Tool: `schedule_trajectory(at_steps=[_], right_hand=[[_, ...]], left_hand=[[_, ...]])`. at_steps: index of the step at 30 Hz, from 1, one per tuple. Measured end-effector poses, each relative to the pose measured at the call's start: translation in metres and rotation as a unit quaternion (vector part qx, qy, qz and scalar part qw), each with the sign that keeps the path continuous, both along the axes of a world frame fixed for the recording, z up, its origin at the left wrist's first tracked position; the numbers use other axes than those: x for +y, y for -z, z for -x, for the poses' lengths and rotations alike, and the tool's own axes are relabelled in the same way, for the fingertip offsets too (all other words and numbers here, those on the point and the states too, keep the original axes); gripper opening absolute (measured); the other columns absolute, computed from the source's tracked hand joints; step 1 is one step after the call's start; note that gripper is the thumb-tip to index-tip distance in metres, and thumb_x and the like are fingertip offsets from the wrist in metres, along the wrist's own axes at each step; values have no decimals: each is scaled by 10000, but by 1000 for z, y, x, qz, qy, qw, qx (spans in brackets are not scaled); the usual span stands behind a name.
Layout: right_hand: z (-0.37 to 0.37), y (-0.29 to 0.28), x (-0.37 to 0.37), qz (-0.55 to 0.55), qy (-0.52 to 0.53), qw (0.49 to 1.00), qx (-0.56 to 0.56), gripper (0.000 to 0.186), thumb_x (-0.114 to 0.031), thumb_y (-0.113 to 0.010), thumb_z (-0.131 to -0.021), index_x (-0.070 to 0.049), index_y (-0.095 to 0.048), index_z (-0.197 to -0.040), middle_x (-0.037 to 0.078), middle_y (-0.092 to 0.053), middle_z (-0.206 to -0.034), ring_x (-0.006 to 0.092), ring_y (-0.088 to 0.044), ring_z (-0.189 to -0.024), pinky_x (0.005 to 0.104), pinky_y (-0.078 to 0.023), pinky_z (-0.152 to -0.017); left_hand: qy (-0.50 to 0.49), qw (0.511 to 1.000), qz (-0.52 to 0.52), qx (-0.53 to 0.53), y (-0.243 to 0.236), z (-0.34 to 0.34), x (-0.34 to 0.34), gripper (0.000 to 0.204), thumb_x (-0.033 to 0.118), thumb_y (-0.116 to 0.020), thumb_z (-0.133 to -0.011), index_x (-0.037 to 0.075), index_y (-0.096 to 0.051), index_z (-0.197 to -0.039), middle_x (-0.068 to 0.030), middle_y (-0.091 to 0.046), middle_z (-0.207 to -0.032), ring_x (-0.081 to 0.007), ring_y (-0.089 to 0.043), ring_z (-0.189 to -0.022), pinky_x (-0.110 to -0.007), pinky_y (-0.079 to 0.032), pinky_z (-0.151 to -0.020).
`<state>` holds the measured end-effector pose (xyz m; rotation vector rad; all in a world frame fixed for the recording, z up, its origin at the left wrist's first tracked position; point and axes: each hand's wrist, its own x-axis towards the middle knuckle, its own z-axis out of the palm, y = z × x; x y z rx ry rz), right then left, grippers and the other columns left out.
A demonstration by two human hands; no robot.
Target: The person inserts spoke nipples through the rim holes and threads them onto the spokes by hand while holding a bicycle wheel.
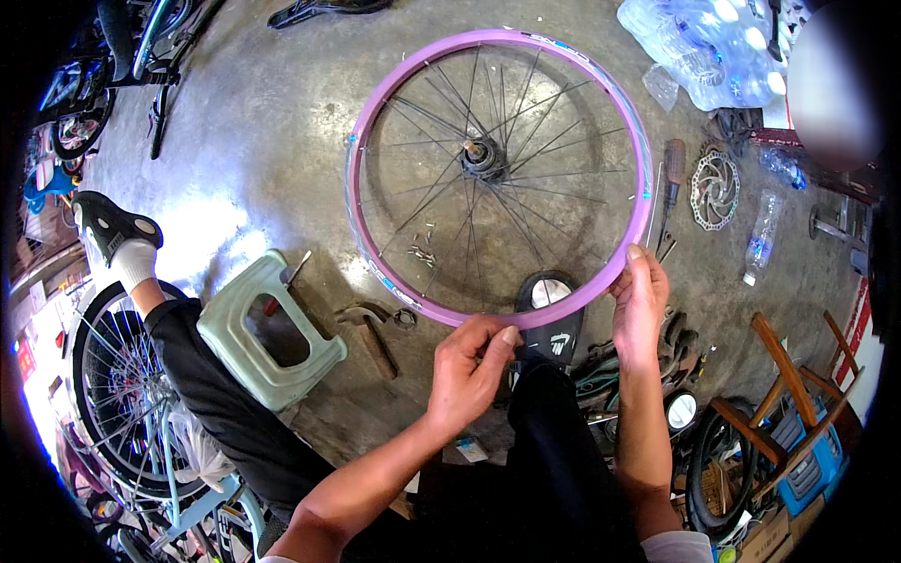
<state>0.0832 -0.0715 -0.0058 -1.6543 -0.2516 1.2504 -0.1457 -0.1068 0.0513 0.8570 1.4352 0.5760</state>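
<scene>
A pink-purple bicycle wheel rim (426, 313) is held out over the floor in front of me. My left hand (474, 369) grips its near edge, fingers curled and thumb along the rim. Farther right, my right hand (641, 298) pinches the rim's lower right side between thumb and fingers. Inside the ring sits a dark hub (482, 159) with thin black spokes (441, 199) fanning outward; several spoke tips seem to stop short of the rim. Small silver pieces, probably spoke nipples (424, 251), lie on the floor seen through the ring.
To the left stand a pale green stool (324, 359) and a bicycle wheel (89, 375). A hammer (378, 351) lies near the stool. On the right are a screwdriver (673, 169), a brake disc (714, 190), a plastic bottle (763, 230) and wrapped bottles (704, 56). A wooden-legged stool (784, 371) is lower right.
</scene>
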Motion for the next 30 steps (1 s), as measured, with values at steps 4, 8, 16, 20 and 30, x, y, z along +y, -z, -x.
schedule_trajectory(at_steps=[4, 8, 16, 20, 30], right_hand=[[5, -1, -10, -3, 7, 1000, 8, 270, -268, -644, -1009, -3, -652, -1056, 41, -638, -810, 134, -605, -672, 297, -500, -608], [16, -6, -12, -21, 3, 1000, 21, 232, -242, -632, -1018, -11, -645, -1038, 34, -640, -820, 127, -601, -696, 293, -495, -623], [22, -5, -13, -8, 46, 999, 28, 211, -232, -635, -1012, -21, -644, -1016, 15, -636, -791, 105, -575, -636, 277, -478, -580], [20, -5, -15, -1, 35, 999, 39, 203, -229, -636, -1013, -27, -648, -1034, 10, -659, -848, 95, -596, -691, 263, -481, -627], [18, -8, -17, 0, 6, 998, 69, 183, -235, -650, -1016, -70, -641, -1093, -31, -665, -887, 57, -586, -747, 231, -430, -651]], left_hand=[[-55, 993, 5, -108, -8, -36, 35, 212, 129, -605, -1036, -33, -648, -1167, -99, -689, -1050, -173, -679, -935, -296, -543, -802], [-125, 956, 7, -266, 1, -82, 78, 682, 186, -580, -1055, -29, -205, -1583, -202, -324, -1615, -288, -364, -1478, -416, -409, -1156], [-407, 838, 111, -347, 32, -120, 134, 916, 280, -647, -996, 141, -15, -1645, -148, -271, -1641, -327, -300, -1495, -475, -286, -1212], [-427, 863, 167, -211, 20, -132, 145, 737, 370, -606, -1012, 231, -220, -1624, -2, -553, -1393, -132, -491, -1086, -361, -370, -945], [-482, 787, 193, -335, 44, -134, 148, 252, 380, -582, -1043, 142, -564, -1124, 9, -635, -1083, -119, -530, -972, -350, -389, -932]])
